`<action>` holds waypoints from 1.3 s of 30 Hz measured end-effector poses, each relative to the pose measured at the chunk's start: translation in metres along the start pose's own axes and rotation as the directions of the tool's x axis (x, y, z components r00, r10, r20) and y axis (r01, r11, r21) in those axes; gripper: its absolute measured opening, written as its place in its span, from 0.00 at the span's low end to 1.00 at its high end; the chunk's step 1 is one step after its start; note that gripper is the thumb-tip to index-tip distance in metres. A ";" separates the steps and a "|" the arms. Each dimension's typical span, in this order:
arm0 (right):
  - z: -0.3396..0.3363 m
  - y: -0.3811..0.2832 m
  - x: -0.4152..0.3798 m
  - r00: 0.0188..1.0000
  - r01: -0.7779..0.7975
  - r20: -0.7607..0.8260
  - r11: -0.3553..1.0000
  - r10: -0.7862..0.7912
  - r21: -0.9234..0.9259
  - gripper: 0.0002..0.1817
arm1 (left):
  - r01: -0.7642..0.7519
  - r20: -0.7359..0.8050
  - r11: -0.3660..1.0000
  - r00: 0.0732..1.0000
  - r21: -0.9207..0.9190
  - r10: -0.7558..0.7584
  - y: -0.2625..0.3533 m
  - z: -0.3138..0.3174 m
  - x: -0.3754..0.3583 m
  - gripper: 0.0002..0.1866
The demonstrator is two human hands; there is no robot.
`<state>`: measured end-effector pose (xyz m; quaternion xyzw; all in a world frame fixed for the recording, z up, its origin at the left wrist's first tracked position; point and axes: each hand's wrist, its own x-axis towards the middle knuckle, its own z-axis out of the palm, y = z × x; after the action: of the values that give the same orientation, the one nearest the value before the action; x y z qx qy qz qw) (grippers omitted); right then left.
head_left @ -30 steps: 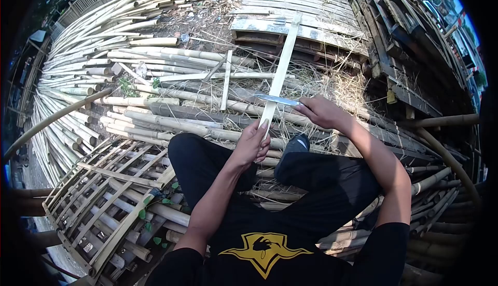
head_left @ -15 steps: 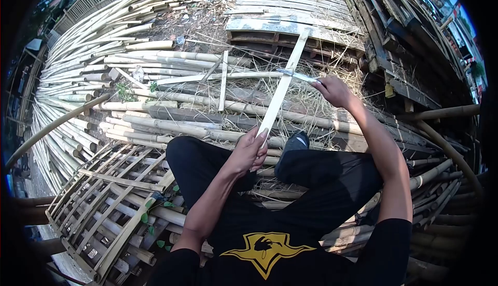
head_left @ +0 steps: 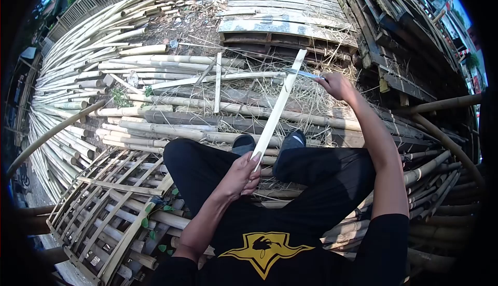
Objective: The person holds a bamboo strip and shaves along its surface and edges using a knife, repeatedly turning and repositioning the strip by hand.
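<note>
My left hand [head_left: 240, 176] is closed round the near end of a pale, flat bamboo strip [head_left: 277, 114], which slants up and away to the right in front of my knees. Its far end hangs in the air before the pallet. My right hand [head_left: 336, 86] grips a knife [head_left: 305, 74] by the handle, which the fingers mostly hide. The blade lies across the strip's upper part and appears to touch it. Below the strip are my crossed legs and dark shoes.
Bamboo poles [head_left: 78, 86] are stacked to the left and run crosswise ahead. A woven bamboo lattice [head_left: 111, 208] lies at lower left. Ahead is a wooden pallet [head_left: 290, 26]; more pallets [head_left: 386, 42] are piled at right. Shavings litter the ground. A pole [head_left: 441, 104] juts in from the right.
The strip's far end has come down and nearer, and my left hand has drawn back slightly toward my body. The knife sits closer to the strip's far end than before.
</note>
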<state>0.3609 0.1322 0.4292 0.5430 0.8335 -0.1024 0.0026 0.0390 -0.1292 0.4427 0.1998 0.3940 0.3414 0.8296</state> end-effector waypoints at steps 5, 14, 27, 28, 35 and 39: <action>0.010 0.007 -0.013 0.999 -0.031 0.032 0.994 0.035 -0.101 0.38 | 0.066 -0.031 0.997 0.997 -0.035 -0.067 -0.019 0.005 -0.029 0.13; 0.000 -0.020 0.000 0.990 -0.093 0.123 0.985 0.075 0.144 0.40 | 0.062 0.106 0.992 0.993 -0.108 -0.050 -0.029 -0.028 -0.007 0.14; 0.005 -0.028 0.006 0.978 -0.199 0.090 0.967 0.187 0.156 0.36 | 0.124 0.078 0.991 0.990 -0.059 -0.119 -0.018 -0.019 0.022 0.17; 0.004 -0.025 0.006 0.967 -0.217 0.184 0.944 0.174 0.249 0.35 | 0.125 0.078 0.991 0.990 -0.056 -0.120 -0.016 -0.024 0.023 0.17; 0.008 -0.031 0.002 0.977 -0.178 0.147 0.970 0.154 0.163 0.32 | 0.146 0.124 0.989 0.982 0.006 -0.145 -0.011 -0.016 0.016 0.18; 0.004 -0.050 -0.005 0.992 -0.103 0.092 0.984 0.090 0.146 0.24 | 0.117 0.132 0.990 0.986 -0.081 -0.106 -0.026 -0.018 0.022 0.18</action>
<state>0.3169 0.1078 0.4343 0.5766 0.7952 -0.1875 0.0020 0.0451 -0.1295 0.4046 0.1621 0.3354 0.2981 0.8788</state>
